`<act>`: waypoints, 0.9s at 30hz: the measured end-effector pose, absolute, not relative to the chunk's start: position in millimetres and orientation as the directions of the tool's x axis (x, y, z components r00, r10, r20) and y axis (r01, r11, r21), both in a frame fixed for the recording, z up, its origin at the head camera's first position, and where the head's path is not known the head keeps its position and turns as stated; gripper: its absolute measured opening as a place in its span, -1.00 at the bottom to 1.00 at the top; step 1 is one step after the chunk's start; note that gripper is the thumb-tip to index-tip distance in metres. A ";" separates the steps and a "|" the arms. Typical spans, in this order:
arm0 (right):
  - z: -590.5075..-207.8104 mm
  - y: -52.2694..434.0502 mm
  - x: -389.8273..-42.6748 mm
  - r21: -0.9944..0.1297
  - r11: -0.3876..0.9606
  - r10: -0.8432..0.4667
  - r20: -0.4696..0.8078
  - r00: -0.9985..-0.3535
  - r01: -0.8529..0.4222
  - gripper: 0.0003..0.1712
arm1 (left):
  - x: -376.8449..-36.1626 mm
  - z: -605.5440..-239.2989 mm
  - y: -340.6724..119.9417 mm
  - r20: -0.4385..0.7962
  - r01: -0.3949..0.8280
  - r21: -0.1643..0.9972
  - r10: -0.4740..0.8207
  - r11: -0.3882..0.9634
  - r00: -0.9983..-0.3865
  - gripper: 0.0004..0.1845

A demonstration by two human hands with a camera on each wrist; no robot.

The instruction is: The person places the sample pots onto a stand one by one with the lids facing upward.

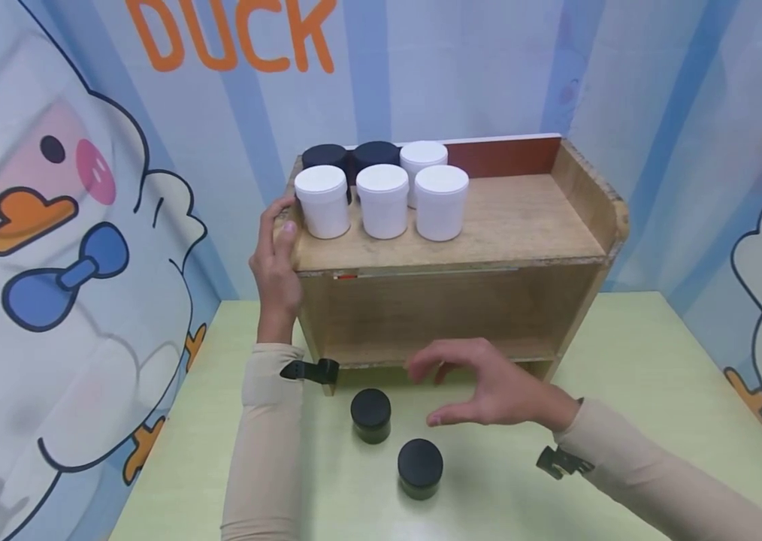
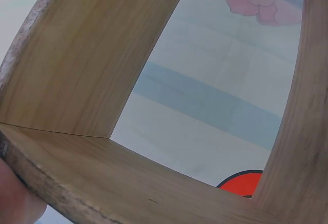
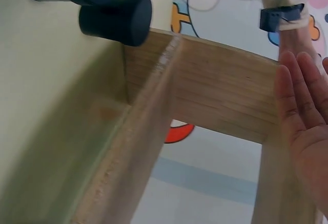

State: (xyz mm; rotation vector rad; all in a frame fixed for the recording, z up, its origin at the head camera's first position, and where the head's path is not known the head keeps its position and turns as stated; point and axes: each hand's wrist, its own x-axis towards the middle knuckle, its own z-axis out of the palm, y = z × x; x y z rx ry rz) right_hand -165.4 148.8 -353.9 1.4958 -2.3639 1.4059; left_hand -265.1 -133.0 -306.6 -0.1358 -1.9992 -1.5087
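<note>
A pale green counter point(image 1: 624, 391) stood before a blue striped backdrop point(image 1: 489, 68) printed with cartoon ducks and the orange word "DUCK". On the counter, toward the back, sat a wooden shelf unit point(image 1: 489, 315) with an upper shelf, raised side walls and an open lower compartment through which the backdrop showed.

The left hand point(image 1: 276, 259) rested against the shelf unit's left front corner, its fingers curled over the edge of the upper shelf and its thumb against the side wall, just beside the nearest white jar. The left wrist view showed only the lower compartment's boards and a sliver of skin at the bottom left corner. The right hand point(image 1: 482, 387) hovered over the counter in front of the lower compartment, fingers loosely spread and slightly bent, holding nothing; the right wrist view showed its palm point(image 3: 307, 131) open beside the wooden frame.

On the left part of the upper shelf stood four white lidded jars point(image 1: 382, 199), three in a front row and one behind, with two black jars point(image 1: 350, 156) at the back left. The right part of that shelf was bare wood.

Two more black-lidded jars stood upright on the counter, apart from each other: one point(image 1: 370, 415) just left of the right hand, the other point(image 1: 420, 468) nearer the person, below the hand's thumb. Neither touched the hand.
</note>
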 end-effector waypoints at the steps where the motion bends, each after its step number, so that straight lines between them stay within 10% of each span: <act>1: -356.7 148.4 -164.9 -0.673 0.150 -0.722 0.426 -0.545 -0.725 -0.39 | -265.2 -306.8 -133.1 0.531 0.435 0.833 -0.279 0.341 -0.800 -0.52; 27: -424.6 146.1 -152.3 -0.665 0.358 -0.779 0.174 -0.603 -0.656 -0.25 | -265.0 -306.8 -133.8 0.543 0.445 0.825 -0.272 0.348 -0.794 -0.51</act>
